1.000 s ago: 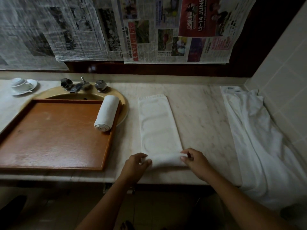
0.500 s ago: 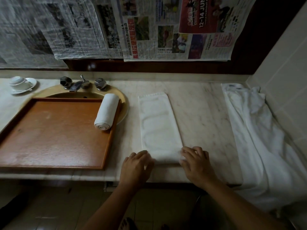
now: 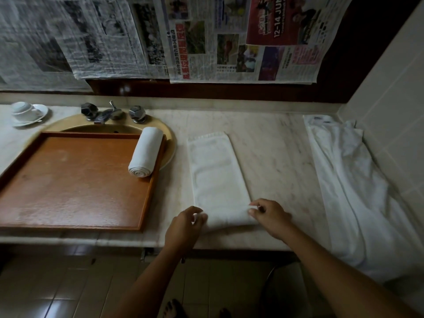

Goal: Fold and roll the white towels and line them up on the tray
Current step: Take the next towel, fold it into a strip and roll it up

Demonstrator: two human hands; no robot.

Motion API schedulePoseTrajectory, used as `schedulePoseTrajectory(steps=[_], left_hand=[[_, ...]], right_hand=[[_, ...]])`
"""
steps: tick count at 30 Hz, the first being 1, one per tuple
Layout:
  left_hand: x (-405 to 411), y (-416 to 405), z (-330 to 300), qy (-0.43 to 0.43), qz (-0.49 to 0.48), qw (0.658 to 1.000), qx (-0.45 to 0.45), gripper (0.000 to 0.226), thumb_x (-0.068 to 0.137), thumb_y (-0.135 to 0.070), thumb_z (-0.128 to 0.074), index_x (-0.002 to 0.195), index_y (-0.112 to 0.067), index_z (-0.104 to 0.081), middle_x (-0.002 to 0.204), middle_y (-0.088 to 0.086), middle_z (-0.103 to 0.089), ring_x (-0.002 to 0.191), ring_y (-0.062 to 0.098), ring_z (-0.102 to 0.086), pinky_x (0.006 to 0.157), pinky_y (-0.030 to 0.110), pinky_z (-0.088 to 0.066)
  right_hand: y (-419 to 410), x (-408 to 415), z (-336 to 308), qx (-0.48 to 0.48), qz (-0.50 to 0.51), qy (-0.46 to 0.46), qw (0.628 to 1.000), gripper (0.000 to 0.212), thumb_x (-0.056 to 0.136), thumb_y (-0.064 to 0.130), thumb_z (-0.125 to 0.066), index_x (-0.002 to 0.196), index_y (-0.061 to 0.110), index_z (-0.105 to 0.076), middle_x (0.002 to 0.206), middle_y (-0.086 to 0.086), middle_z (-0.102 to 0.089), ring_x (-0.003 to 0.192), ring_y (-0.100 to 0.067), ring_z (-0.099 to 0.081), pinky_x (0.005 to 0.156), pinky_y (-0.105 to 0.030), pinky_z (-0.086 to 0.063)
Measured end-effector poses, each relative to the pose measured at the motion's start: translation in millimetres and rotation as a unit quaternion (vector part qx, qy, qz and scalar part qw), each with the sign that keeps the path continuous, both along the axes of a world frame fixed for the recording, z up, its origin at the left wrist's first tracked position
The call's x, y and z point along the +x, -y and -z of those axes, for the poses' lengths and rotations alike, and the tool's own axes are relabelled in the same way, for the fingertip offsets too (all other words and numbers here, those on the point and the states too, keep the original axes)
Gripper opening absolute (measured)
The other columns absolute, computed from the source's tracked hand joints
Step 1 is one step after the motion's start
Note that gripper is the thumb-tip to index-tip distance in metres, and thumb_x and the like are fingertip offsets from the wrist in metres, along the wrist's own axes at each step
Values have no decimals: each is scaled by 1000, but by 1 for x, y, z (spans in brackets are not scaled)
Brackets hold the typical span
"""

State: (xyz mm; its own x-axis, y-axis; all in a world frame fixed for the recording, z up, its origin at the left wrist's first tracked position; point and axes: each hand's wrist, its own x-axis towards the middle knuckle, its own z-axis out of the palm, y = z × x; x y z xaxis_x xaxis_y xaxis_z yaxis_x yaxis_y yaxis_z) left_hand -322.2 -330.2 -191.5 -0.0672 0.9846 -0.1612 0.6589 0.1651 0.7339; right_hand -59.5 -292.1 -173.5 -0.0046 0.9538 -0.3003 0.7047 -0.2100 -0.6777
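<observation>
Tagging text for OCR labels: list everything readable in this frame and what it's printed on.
"12-14 JUN", cut off at the frame's top edge: white print on the red advert of the colour newspaper sheet hung on the wall.
Red headline characters on the same sheet: too blurred to read.
Body print on the grey newspaper sheets: too small and blurred.
Towels, tray, cup: no text visible.

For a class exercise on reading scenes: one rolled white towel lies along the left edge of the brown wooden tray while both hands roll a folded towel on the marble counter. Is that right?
Not quite. The head view shows the rolled white towel lying along the right edge of the brown wooden tray, not the left. The rest stands: left hand and right hand roll the folded white towel.
</observation>
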Motion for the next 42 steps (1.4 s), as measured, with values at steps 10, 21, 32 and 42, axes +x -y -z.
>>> schedulePoseTrajectory(steps=[10,21,32,42], left_hand=[[5,13,7,-192,88,949,235,5,94,-26,-65,94,-25,-69,94,-7,-68,72,15,-58,60,33,-48],[0,33,6,10,24,999,26,44,91,-51,-63,131,-32,-59,115,-11,-66,84,6,-66,78,26,-54],[-5,-3,-5,-39,0,999,-10,37,89,-58,-62,106,-26,-67,94,-9,-68,86,11,-64,70,31,-49],[-2,19,4,-143,112,959,219,11,97,-38,-59,95,-29,-65,95,-14,-66,68,9,-62,57,33,-50]], right_hand=[[23,-1,21,223,-93,207,948,20,92,30,-52,103,31,-68,113,17,-64,100,-19,-50,75,-34,-22],[30,14,18,10,-27,-40,999,34,91,34,-69,124,31,-64,111,2,-64,102,-16,-61,90,-32,-51],[-15,8,12,-72,46,-8,996,56,70,55,-76,118,31,-58,112,7,-59,108,-22,-59,98,-44,-49],[34,-1,17,170,-49,99,979,36,90,43,-46,114,30,-68,111,9,-62,104,-20,-52,86,-36,-32]])
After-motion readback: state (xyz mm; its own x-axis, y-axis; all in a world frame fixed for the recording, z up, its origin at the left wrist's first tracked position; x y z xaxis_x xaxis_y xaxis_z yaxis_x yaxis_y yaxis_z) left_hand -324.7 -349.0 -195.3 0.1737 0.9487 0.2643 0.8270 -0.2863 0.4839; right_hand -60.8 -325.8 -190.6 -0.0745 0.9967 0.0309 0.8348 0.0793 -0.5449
